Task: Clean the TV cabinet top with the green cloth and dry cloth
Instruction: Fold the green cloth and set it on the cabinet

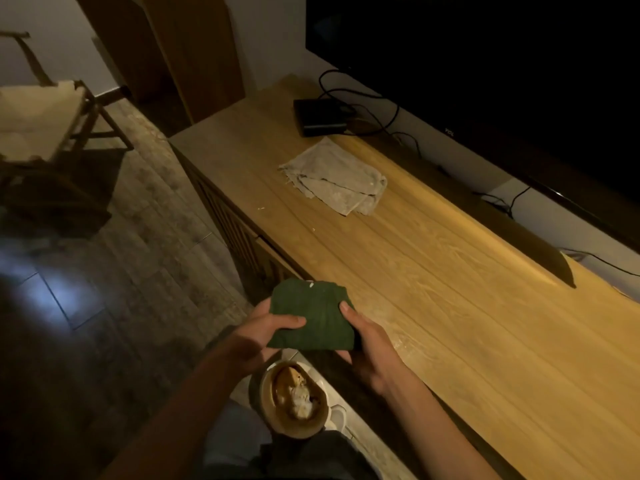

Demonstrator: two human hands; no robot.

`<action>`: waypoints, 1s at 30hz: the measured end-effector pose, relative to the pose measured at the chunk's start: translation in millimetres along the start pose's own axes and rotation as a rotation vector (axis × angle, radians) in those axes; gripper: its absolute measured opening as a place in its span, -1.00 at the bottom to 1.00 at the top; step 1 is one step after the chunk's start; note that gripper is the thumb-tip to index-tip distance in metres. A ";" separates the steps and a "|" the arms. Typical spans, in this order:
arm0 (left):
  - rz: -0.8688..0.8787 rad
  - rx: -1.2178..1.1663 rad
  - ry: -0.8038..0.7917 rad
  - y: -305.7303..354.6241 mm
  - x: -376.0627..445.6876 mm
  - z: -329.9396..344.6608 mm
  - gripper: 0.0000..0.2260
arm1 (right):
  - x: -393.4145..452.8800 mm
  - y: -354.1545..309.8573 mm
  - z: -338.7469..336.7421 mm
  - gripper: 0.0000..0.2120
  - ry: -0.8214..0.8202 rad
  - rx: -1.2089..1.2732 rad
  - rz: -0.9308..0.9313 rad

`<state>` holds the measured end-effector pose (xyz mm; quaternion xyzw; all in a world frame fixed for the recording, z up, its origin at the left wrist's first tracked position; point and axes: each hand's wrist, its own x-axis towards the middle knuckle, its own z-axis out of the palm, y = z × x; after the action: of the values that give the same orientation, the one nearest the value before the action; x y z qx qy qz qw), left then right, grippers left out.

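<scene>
A folded green cloth (313, 315) is held between both hands just off the front edge of the wooden TV cabinet top (450, 299). My left hand (258, 336) grips its left side with the thumb on top. My right hand (370, 344) holds its right side, thumb on the upper edge. A crumpled grey-beige dry cloth (334, 178) lies on the cabinet top farther back, apart from both hands.
A large dark TV (502, 81) stands along the cabinet's back edge with black cables (374, 112) and a small black box (320, 117) near the far end. Below my hands is a foot in a slipper (294, 400). A wooden chair (52, 123) stands at left.
</scene>
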<state>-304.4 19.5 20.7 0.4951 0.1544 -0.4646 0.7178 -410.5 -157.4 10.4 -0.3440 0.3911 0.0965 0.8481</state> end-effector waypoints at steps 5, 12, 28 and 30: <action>-0.026 0.062 0.074 19.3 33.1 -7.6 -0.68 | 23.1 -9.2 3.4 -0.52 0.071 0.014 -0.114; -0.012 0.345 0.079 75.3 98.1 -31.7 -0.80 | 77.2 -21.5 41.2 -0.73 0.313 -0.158 -0.272; 0.033 0.987 -0.060 217.4 274.2 -85.0 -0.65 | 233.5 -50.9 113.5 -0.70 0.720 -0.368 -0.247; 0.039 1.063 -0.044 221.5 280.1 -87.8 -0.60 | 238.5 -51.5 115.8 -0.72 0.756 -0.409 -0.238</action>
<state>43.9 -32.2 -85.2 0.7833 -0.1267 -0.4758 0.3794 -157.9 -144.5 -84.6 -0.5583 0.6045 -0.0588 0.5651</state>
